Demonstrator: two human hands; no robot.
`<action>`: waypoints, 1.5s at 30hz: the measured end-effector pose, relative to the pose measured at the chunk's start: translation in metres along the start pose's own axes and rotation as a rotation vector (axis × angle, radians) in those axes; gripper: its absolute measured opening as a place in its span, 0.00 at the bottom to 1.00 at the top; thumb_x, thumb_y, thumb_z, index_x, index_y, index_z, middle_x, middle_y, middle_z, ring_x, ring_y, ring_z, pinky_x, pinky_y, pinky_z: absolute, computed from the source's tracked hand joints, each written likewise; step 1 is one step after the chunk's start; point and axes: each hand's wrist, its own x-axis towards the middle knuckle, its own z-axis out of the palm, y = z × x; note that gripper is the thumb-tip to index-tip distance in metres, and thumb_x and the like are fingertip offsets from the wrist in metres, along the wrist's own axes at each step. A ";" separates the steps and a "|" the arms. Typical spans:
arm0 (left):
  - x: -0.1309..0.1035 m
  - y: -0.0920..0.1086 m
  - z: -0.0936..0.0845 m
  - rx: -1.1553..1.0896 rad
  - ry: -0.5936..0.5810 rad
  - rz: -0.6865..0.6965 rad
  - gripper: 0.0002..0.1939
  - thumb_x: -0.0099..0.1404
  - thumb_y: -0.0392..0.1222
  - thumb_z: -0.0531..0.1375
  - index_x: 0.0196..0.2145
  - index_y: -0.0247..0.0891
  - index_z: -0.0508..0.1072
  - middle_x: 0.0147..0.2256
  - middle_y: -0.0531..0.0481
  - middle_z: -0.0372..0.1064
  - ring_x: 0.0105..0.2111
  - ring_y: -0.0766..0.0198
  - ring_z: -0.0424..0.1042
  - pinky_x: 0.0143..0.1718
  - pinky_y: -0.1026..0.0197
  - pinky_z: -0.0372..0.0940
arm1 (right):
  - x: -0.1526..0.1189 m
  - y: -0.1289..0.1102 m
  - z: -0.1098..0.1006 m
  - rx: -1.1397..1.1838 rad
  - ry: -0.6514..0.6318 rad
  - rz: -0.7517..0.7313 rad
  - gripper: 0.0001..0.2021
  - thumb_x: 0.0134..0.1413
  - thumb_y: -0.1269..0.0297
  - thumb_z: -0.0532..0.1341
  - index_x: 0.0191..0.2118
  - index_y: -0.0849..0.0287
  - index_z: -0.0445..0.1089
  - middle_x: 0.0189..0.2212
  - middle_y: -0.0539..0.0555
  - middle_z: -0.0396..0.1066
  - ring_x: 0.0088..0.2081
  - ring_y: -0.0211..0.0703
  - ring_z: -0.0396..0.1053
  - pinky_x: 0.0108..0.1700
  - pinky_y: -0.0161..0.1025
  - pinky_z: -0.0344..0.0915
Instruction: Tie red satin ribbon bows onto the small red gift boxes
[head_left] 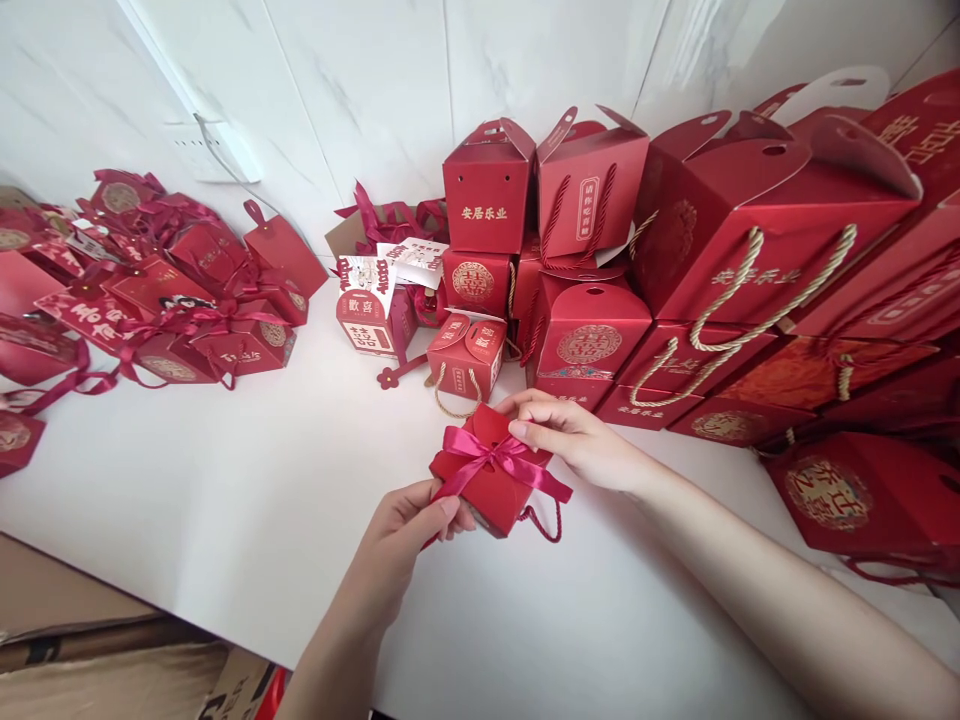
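Between my two hands is a small red gift box [480, 500], tilted, with a magenta satin ribbon [493, 458] tied in a bow across its top. My left hand [416, 515] is closed on the box's near left corner, thumb on top by a ribbon end. At the far right corner, my right hand [559, 430] pinches the box, its thumb and fingers close to the bow. A dark red cord handle [551, 525] hangs from the right side. Just beyond stands a little red box with a gold cord [465, 355].
Red boxes with cord handles [757, 260] are stacked along the right and back wall. On the left lies a pile of ribboned red boxes [180, 290]. A white-and-red box [367, 325] stands at the back. Cardboard [112, 680] lies below the white table's [262, 500] near edge.
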 end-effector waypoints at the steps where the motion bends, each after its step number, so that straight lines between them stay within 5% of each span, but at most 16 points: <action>1: 0.000 0.000 0.000 0.000 -0.005 0.001 0.13 0.62 0.46 0.57 0.26 0.38 0.74 0.26 0.48 0.66 0.28 0.64 0.59 0.31 0.61 0.56 | 0.000 0.002 0.000 0.030 0.001 0.006 0.18 0.61 0.55 0.59 0.24 0.60 0.64 0.48 0.55 0.65 0.48 0.44 0.66 0.50 0.43 0.61; 10: 0.003 0.001 -0.003 0.034 -0.068 0.004 0.11 0.63 0.43 0.57 0.29 0.38 0.77 0.31 0.47 0.73 0.31 0.64 0.62 0.32 0.63 0.56 | 0.007 0.008 0.008 0.321 0.057 0.098 0.17 0.57 0.57 0.62 0.21 0.61 0.67 0.52 0.57 0.66 0.51 0.46 0.66 0.51 0.42 0.61; 15: 0.000 0.005 -0.003 0.143 -0.075 -0.014 0.12 0.64 0.42 0.55 0.29 0.38 0.77 0.31 0.48 0.74 0.32 0.63 0.64 0.31 0.63 0.56 | 0.010 0.005 0.008 0.311 0.046 0.122 0.18 0.57 0.55 0.62 0.22 0.60 0.69 0.45 0.56 0.70 0.49 0.47 0.68 0.52 0.41 0.60; 18: -0.001 0.004 -0.001 0.206 -0.024 0.062 0.14 0.65 0.47 0.57 0.26 0.38 0.75 0.28 0.49 0.71 0.31 0.63 0.64 0.33 0.63 0.57 | 0.009 -0.002 0.008 0.207 0.015 0.106 0.17 0.59 0.52 0.60 0.26 0.59 0.69 0.43 0.54 0.71 0.44 0.46 0.70 0.49 0.42 0.62; 24: 0.001 0.001 0.008 0.210 0.188 0.104 0.23 0.66 0.54 0.56 0.19 0.37 0.65 0.21 0.53 0.61 0.26 0.65 0.60 0.31 0.62 0.55 | 0.006 -0.007 0.011 -0.040 0.080 0.004 0.13 0.58 0.58 0.62 0.26 0.59 0.68 0.49 0.56 0.68 0.51 0.47 0.68 0.52 0.43 0.61; 36: 0.007 0.003 0.010 0.036 0.174 0.038 0.21 0.64 0.52 0.58 0.18 0.37 0.65 0.23 0.52 0.66 0.29 0.63 0.61 0.34 0.61 0.55 | 0.005 -0.004 0.025 -0.043 0.245 -0.110 0.12 0.59 0.67 0.59 0.24 0.59 0.65 0.53 0.58 0.70 0.53 0.46 0.69 0.53 0.43 0.62; 45: 0.007 0.001 0.009 0.018 0.189 0.011 0.23 0.65 0.55 0.57 0.18 0.37 0.63 0.22 0.52 0.66 0.28 0.64 0.61 0.35 0.61 0.56 | -0.004 -0.024 0.009 -0.549 0.111 -0.143 0.08 0.60 0.69 0.55 0.29 0.56 0.65 0.49 0.52 0.73 0.50 0.46 0.70 0.48 0.43 0.64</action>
